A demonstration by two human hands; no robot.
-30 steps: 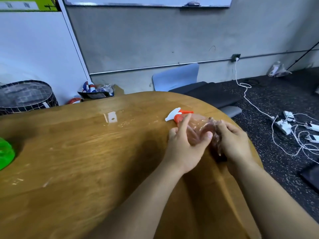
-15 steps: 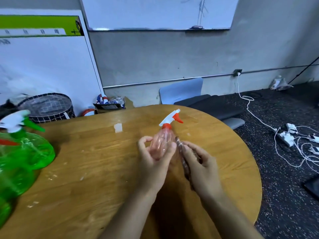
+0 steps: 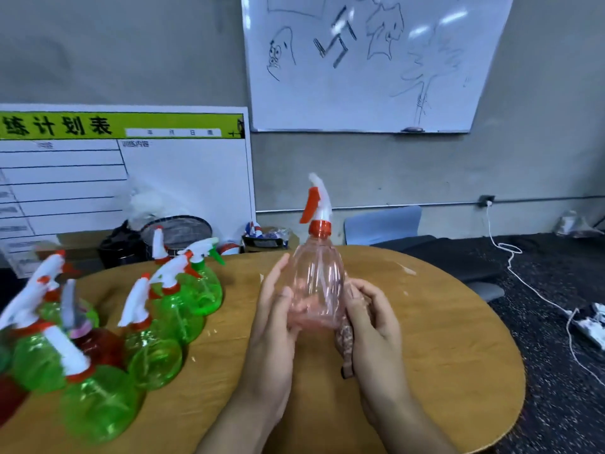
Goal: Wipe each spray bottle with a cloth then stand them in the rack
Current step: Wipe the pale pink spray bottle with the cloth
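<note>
A round wooden table (image 3: 442, 339) carries a cluster of spray bottles at its left side: green ones (image 3: 190, 290) with white triggers, standing close together, and among them a red one (image 3: 98, 345). Some touch their neighbours.

The room was lit evenly and rather dimly from overhead, with bright streaks of glare on the glossy white wall-mounted whiteboard (image 3: 376, 60). Soft shadows lay under the forearms on the round brown wooden table (image 3: 442, 339). Motion blur smeared the cluster of translucent green plastic spray bottles with white triggers (image 3: 98, 322) at the left edge. Wide-angle distortion bowed the table's rim and tilted the whiteboard's sides. Fine detail was soft throughout; the speckled dark floor (image 3: 556, 404) looked grainy.
</note>
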